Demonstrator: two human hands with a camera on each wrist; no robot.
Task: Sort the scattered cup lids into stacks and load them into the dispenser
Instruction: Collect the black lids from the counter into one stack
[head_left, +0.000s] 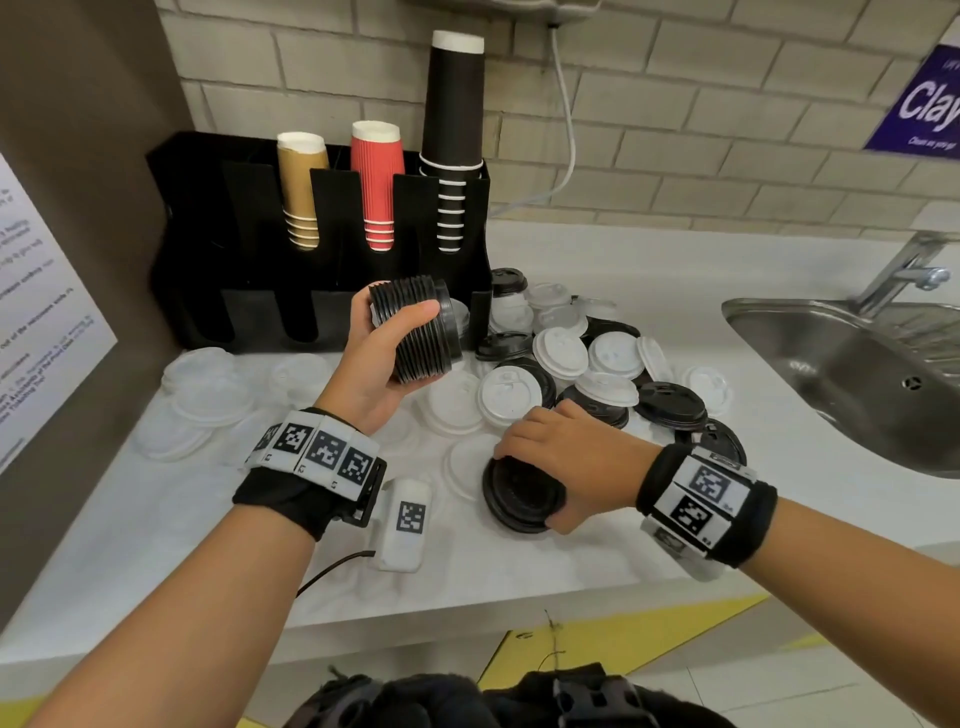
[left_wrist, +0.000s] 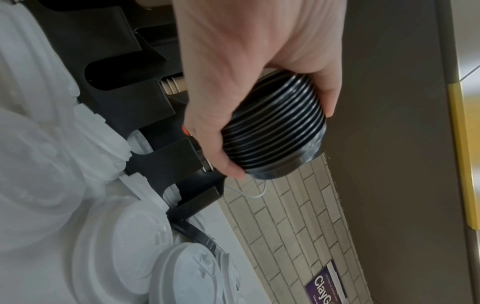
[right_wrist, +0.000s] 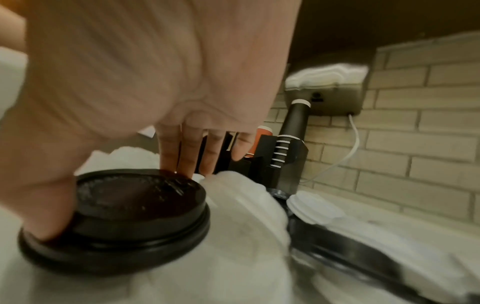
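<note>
Still sorting: left hand (head_left: 375, 358) grips black lid stack (head_left: 418, 332), right hand (head_left: 558, 457) pinches black lid (head_left: 519, 496) off tabletop (head_left: 156, 545). Next, prob. nest it onto stack w/ rims aligned.

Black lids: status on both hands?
Left hand grips black lid stack, off counter. Right hand pinching black lid on counter. White lids crowd around; dispenser slots unblocked.
</note>
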